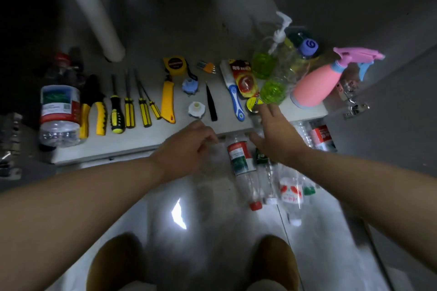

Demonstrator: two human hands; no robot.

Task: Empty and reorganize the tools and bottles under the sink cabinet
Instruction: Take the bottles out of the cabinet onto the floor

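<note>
left hand (189, 146) curling over blurred clear bottle (208, 172), grip unclear | right hand (276, 134) reaching, fingers straight, beside red-label bottle (240, 160) | hands hovering apart

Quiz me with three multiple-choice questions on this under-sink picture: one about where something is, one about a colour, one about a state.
1. Where on the cabinet floor is the pink spray bottle?
A. left end
B. right end
C. centre

2. What colour is the tape measure?
A. yellow
B. red
C. white

3. How is the right hand?
A. gripping a screwdriver
B. clenched in a fist
C. open, fingers straight

Answers:
1. B, it is the rightmost item on that floor.
2. A, its case is yellow.
3. C, its fingers stretch straight forward.
</note>
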